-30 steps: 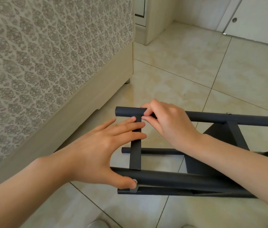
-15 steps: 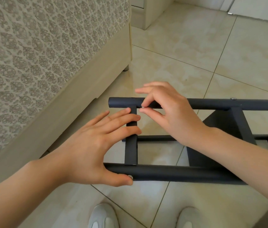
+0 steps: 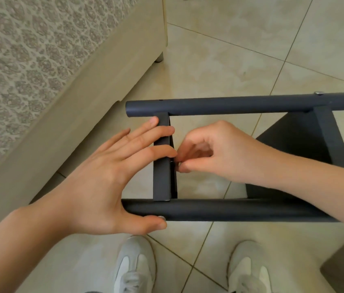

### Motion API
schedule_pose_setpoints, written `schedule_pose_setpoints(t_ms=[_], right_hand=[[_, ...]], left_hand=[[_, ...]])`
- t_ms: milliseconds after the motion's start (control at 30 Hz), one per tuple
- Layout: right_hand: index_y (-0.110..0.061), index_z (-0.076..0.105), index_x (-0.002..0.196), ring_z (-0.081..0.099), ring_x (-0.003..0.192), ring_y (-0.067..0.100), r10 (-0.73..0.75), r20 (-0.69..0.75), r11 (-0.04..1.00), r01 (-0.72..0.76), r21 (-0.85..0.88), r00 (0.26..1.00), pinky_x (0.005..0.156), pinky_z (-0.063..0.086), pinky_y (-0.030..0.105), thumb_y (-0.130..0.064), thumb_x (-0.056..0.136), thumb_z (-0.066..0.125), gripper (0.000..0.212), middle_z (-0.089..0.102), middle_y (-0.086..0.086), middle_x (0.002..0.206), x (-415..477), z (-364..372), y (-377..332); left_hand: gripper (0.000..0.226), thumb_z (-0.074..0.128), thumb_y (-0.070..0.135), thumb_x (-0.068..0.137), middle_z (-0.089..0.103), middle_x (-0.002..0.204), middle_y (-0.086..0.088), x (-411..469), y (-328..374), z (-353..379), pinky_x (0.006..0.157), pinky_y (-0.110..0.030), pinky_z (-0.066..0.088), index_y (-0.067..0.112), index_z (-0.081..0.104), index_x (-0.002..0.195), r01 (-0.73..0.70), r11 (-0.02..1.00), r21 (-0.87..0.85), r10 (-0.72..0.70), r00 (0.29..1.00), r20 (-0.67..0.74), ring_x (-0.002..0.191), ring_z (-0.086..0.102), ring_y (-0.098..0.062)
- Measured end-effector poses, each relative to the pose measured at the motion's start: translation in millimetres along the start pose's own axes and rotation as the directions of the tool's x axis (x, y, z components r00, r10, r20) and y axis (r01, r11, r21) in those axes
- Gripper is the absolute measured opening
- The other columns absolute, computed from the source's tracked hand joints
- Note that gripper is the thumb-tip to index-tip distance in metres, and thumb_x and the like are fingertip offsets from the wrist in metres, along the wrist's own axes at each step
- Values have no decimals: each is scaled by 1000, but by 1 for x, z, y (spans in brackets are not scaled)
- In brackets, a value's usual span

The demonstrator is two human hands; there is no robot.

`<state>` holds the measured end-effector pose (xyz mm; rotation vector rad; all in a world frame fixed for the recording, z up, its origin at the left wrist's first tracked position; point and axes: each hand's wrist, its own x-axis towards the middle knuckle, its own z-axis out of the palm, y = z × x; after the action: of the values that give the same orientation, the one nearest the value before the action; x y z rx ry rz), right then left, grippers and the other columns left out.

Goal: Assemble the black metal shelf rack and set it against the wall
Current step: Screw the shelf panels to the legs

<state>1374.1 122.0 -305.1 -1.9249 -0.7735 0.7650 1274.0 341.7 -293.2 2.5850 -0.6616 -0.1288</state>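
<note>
Here, left hand (image 3: 103,182) presses crossbar (image 3: 162,182) (right hand (image 3: 215,153) pinches small part (image 3: 178,164)).

The black shelf rack (image 3: 230,209) lay on its side on the tiled floor (image 3: 219,60). The left hand (image 3: 103,182) was spread wide, its straight fingers laid over the short crossbar (image 3: 161,178) and its thumb pressed to the near tube. The right hand (image 3: 215,151), fingers curled, pinched a small silvery piece (image 3: 178,164) at the crossbar's right edge. Two white shoes (image 3: 134,269) stood just beneath, with a patterned bed (image 3: 40,60) on the left.
</note>
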Motion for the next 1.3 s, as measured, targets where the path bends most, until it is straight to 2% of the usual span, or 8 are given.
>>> schedule_pose_setpoints(t_ms=[67, 133, 200, 433, 700, 800, 1000, 1300], right_hand=[[-8, 75, 96, 73, 80, 12, 109, 111, 984, -123, 128, 988, 76, 57, 21, -5, 84, 73, 13, 77, 4, 85, 2, 0, 3], [-7, 75, 101, 73, 80, 11, 176, 223, 952, -223, 207, 959, 67, 53, 14, -5, 87, 69, 15, 77, 3, 88, 2, 2, 5], [-9, 75, 103, 73, 81, 8, 221, 311, 917, -305, 257, 924, 66, 52, 12, -7, 91, 66, 15, 77, 1, 91, 2, 7, 5], [-9, 71, 97, 68, 73, 6, 296, 435, 804, -468, 368, 850, 69, 54, 17, -12, 91, 66, 8, 75, 0, 84, 5, 19, 5], [-22, 78, 83, 67, 77, 5, 315, 455, 803, -489, 340, 833, 78, 55, 24, -21, 91, 67, 14, 75, -5, 85, 6, 23, 4], [-22, 78, 82, 67, 76, 5, 320, 449, 808, -488, 330, 834, 77, 55, 23, -21, 90, 67, 14, 75, -6, 84, 6, 26, 4], [-11, 74, 94, 64, 76, 7, 362, 460, 806, -520, 282, 811, 71, 55, 21, -20, 91, 66, 13, 73, -6, 85, 6, 28, 3], [-20, 72, 77, 61, 67, 3, 391, 465, 805, -540, 245, 794, 69, 49, 23, -26, 92, 63, 18, 70, -9, 74, 6, 31, -3]], left_hand=[[87, 68, 70, 68, 23, 164, 12, -2, 1, 2, 119, -52, 26, 31, 42, 141, 2, 1000, -11, -2, 1000, 0, 155, 10, -14], [87, 68, 70, 68, 22, 165, 13, -5, 0, 4, 122, -44, 23, 32, 41, 142, 4, 1000, -21, -4, 1000, 2, 156, 9, -14], [88, 68, 70, 69, 21, 165, 12, -7, 0, 6, 122, -36, 19, 33, 39, 143, 4, 999, -43, -3, 1000, 3, 156, 8, -14], [88, 71, 66, 69, 17, 166, 15, -5, 0, 9, 121, -27, 16, 33, 38, 144, 1, 995, -98, -1, 1000, 1, 156, 6, -14], [88, 71, 64, 70, 15, 167, 15, -6, 1, 10, 120, -21, 13, 32, 38, 145, 7, 991, -131, -6, 1000, 10, 156, 3, -13], [88, 71, 64, 70, 15, 167, 15, -6, 1, 10, 121, -23, 14, 34, 37, 145, 10, 989, -145, -8, 1000, 12, 156, 3, -13], [89, 73, 62, 69, 14, 167, 16, -7, 1, 10, 121, -24, 13, 36, 36, 145, 14, 988, -154, -12, 1000, 13, 156, 3, -14], [86, 73, 61, 68, 15, 167, 15, -6, 1, 8, 121, -26, 14, 34, 39, 142, 12, 989, -149, -10, 1000, 14, 156, 4, -15]])
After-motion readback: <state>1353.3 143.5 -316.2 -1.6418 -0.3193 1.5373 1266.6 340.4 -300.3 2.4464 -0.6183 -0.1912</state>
